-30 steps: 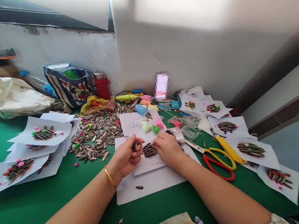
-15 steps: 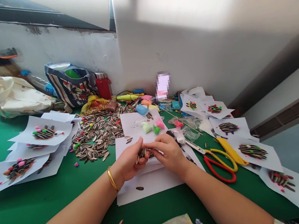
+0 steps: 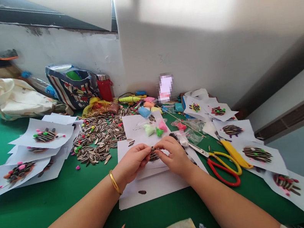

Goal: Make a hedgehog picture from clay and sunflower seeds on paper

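Note:
Over a sheet of white paper (image 3: 130,195) my two hands meet at the fingertips. My left hand (image 3: 133,162), with a gold bangle at the wrist, is closed and turned knuckles up; sunflower seeds showed in its palm a moment ago. Thumb and fingers of my right hand (image 3: 175,156) pinch a sunflower seed (image 3: 153,148) that both hands touch. Just beneath, partly covered by my fingers, lies a cluster of seeds (image 3: 153,156) on the paper. One loose seed (image 3: 142,192) rests near the paper's lower left part. A large heap of sunflower seeds (image 3: 95,150) spreads to the left.
Scissors (image 3: 221,164) with red and yellow handles lie at the right, beside a yellow tool (image 3: 236,154). Finished-looking seed pictures (image 3: 45,135) on paper are stacked left, others (image 3: 257,152) right. Colored clay (image 3: 149,130), a red bottle (image 3: 104,87) and bags (image 3: 73,86) stand behind.
My left hand has rolled over from showing seeds in its palm to knuckles up. Both hands' fingertips have come together around a seed, and the seed cluster below shows more.

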`<state>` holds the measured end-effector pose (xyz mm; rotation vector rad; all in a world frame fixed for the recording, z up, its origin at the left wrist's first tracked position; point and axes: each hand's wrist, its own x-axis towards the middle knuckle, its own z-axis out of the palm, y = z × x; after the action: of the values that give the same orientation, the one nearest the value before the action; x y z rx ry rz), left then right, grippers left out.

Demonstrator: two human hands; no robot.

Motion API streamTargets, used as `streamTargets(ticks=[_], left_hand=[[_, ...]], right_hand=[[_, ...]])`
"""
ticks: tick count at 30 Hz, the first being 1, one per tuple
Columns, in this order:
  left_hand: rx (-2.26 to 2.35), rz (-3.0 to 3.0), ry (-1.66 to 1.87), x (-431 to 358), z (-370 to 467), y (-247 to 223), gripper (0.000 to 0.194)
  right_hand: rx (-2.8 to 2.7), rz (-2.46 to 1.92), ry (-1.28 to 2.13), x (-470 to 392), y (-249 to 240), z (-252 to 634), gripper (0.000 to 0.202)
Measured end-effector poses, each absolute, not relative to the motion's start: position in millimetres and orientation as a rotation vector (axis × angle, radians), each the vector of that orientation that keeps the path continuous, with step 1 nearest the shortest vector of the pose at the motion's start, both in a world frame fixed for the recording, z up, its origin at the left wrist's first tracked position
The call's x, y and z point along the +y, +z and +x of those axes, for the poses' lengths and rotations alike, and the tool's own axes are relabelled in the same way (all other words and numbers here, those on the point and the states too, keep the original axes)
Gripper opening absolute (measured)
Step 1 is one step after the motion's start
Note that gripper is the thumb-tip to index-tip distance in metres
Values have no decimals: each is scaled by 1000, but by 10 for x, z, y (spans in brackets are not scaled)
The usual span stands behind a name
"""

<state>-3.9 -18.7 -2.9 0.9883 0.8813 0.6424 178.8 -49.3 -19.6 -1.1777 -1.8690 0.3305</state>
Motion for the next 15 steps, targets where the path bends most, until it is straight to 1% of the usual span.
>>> streamTargets(ticks=[8, 12, 15], left_hand=[[918, 1008, 613, -186, -24, -45, 34], [980, 948, 722, -153, -32, -20, 33], [999, 868, 777, -119, -55, -17, 29]], right_hand=[[-1883, -1189, 290, -514, -163, 1805, 12], [-1832, -1310, 249, -461, -174, 1866, 11], [-1882, -1446, 289, -399, -215, 1939, 12]])
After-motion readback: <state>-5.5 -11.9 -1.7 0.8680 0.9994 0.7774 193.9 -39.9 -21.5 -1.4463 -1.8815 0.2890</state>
